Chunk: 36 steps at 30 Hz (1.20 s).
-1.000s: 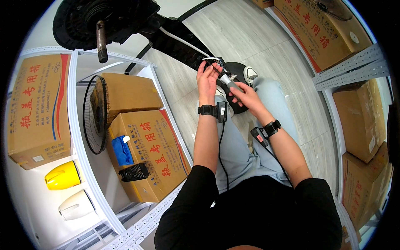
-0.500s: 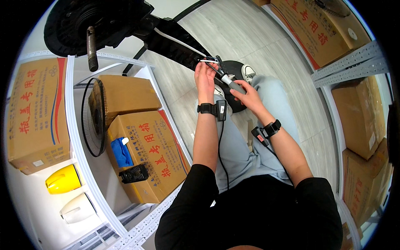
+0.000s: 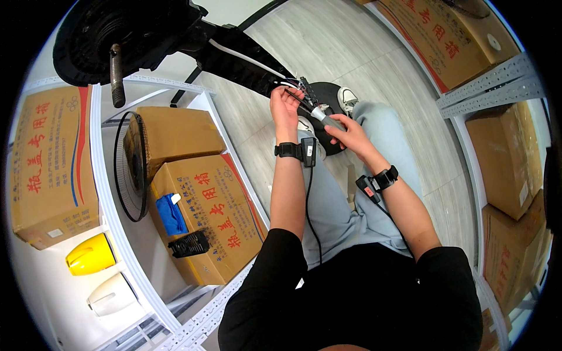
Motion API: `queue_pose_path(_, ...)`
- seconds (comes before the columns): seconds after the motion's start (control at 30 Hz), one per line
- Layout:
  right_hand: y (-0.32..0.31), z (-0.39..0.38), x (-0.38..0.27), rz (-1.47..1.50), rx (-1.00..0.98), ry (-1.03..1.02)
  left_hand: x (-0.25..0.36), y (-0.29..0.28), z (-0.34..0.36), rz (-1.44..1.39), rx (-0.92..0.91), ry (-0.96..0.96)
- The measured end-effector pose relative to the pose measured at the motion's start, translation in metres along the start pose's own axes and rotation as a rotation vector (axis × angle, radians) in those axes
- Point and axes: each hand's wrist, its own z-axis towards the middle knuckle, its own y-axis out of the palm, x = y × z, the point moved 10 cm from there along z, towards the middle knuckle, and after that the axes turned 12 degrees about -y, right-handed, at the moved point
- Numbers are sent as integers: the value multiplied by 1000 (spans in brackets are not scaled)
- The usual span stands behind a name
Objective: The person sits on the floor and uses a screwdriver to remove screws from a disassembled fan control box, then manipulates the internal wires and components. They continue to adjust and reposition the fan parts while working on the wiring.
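Note:
A screwdriver with a grey handle (image 3: 332,121) and a light collar is gripped in my right hand (image 3: 350,136). Its dark shaft slants up and left toward my left hand (image 3: 285,107), which is palm up with curled fingers. Those fingers meet at the wires (image 3: 286,83) beside a small black part with thin leads (image 3: 305,89); exactly what they pinch is hidden. Both hands work at the lower end of a black fan column (image 3: 246,64), along which a white cable runs. At the column's upper left is the fan's black motor head with a threaded metal shaft (image 3: 116,76).
The left shelf holds cardboard boxes (image 3: 199,205), a round fan grille (image 3: 130,167), a blue cloth (image 3: 171,214), a black ribbed part (image 3: 189,244), a yellow cover (image 3: 91,255) and a white cover (image 3: 112,294). More boxes (image 3: 506,158) fill the right shelf. The fan's round black base sits between my shoes (image 3: 348,99).
The fan's motor head and column have shifted slightly left and up. Both hands moved slightly left with it, and the right hand keeps its grip on the screwdriver.

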Motion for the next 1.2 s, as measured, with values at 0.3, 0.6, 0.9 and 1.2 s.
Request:
queue_pose_path(0.3,-23,5,2,-253,43,-121,-4,3,-13,-35,-13,-35)
queue_pose_path(0.6,-9,-7,-20,-137,-105,-94,32,37,-65,-19,-218,81)
queue_pose_path(0.9,31,-45,-70,23,-232,-237,96,76,-163,75,-311,329)
queue_pose_path(1.2,52,-75,-95,124,-210,-476,116,111,-234,46,-367,433)
